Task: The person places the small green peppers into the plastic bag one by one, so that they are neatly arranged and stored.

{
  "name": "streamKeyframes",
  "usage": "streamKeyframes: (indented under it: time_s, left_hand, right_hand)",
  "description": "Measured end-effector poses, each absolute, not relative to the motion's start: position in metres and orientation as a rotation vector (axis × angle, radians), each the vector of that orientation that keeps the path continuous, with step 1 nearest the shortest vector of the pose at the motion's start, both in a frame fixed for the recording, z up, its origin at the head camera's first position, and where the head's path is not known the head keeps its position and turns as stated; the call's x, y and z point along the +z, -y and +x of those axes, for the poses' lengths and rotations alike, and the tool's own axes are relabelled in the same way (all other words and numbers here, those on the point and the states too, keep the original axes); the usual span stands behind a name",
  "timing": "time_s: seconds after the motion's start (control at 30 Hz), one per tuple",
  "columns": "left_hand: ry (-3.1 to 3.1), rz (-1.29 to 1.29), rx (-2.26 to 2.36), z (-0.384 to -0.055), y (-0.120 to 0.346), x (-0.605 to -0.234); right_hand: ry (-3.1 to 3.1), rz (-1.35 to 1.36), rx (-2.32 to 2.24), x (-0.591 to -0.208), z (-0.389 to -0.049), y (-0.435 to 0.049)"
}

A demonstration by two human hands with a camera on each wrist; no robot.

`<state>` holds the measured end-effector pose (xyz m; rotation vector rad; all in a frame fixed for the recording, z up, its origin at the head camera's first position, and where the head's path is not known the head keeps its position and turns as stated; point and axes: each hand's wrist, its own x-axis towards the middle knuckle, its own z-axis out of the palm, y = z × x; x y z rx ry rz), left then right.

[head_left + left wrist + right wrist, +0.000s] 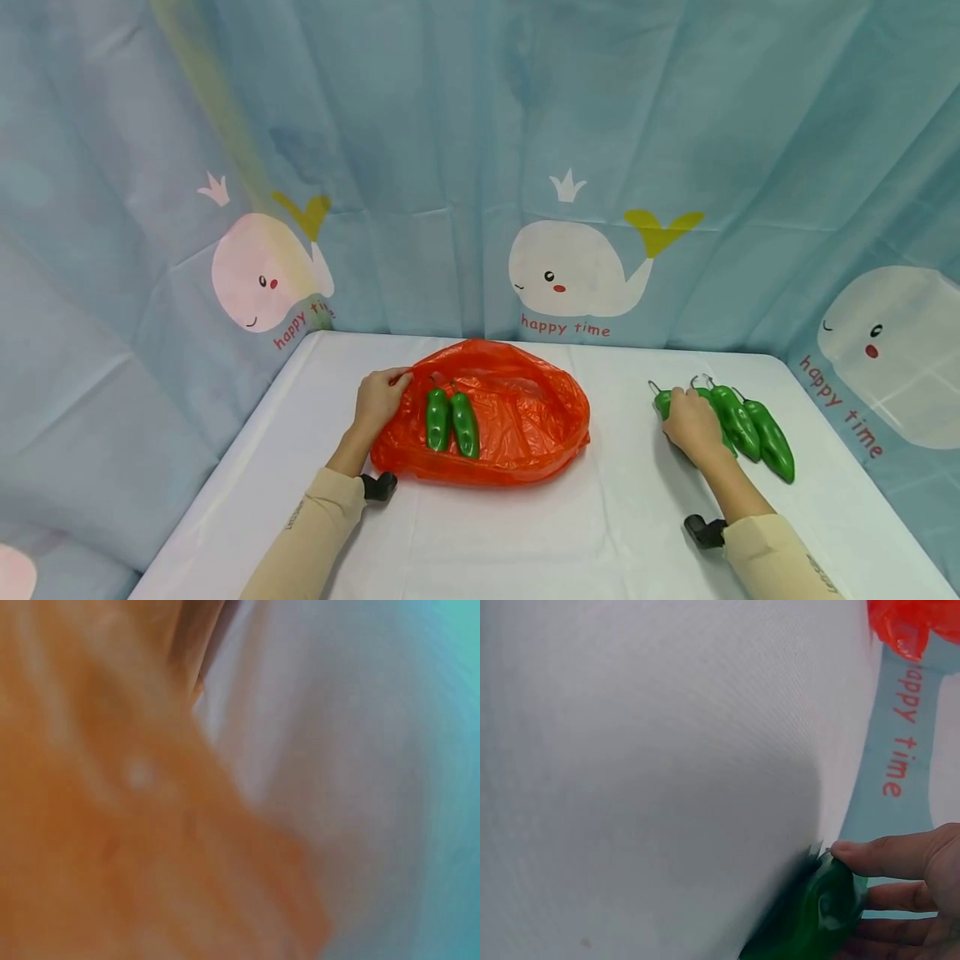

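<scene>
A red plastic bag [525, 421] lies spread open on the white table, with two green chili peppers [438, 419] side by side at its left. My left hand [377, 406] pinches the bag's left rim; the left wrist view is mostly blurred orange folds of the bag [112, 825]. Off to the right, my right hand [692, 427] holds a green chili pepper [817, 915], thumb on one side and fingers on the other. That pepper lies at the left end of a row of green chili peppers [735, 425], partly hidden behind the hand.
A blue curtain [420, 167] printed with whales hangs behind and at the sides of the table. White tablecloth [517, 542] covers the table between the bag and the pepper row. Black wrist-camera mounts [703, 531] sit at both wrists.
</scene>
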<state>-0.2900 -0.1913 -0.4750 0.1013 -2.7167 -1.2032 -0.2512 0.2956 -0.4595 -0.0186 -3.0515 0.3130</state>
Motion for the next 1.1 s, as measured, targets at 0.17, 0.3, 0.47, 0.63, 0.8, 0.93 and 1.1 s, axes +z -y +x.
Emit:
streamKeyframes:
  time_s: [0.17,0.3,0.47,0.63,0.8,0.93,1.1]
  left_hand:
    - [2.716,0.101,-1.187,-0.2914,0.1933,-0.476]
    - [2.714,0.099,-1.178,-0.2917,0.1949,-0.476]
    - [2.717,0.098,-1.165,-0.2933,0.1964,-0.475]
    - [2.703,0.093,-1.151,-0.296,0.1966,-0.4742]
    - [2.696,0.078,-1.163,-0.2953,0.1942,-0.4758]
    - [2.708,0.094,-1.176,-0.2914,0.1925,-0.4773]
    - [2.706,0.091,-1.179,-0.291,0.1919,-0.4766]
  right_hand:
    - [3.055,-0.011,0.325,-0.4596,-0.2537,-0.2944]
    - [3.05,-0.007,0.333,-0.4595,-0.2555,-0.2934]
    - [3.042,0.0,0.328,-0.4593,-0.259,-0.2935]
    - [3.056,0.009,0.359,-0.4572,-0.2602,-0.2976]
    - [3.081,-0.035,0.437,-0.4565,-0.2559,-0.3024]
    - [3.082,-0.033,0.464,-0.4592,-0.2524,-0.3008]
    - [3.078,-0.058,0.513,-0.4548,-0.2535,-0.2972]
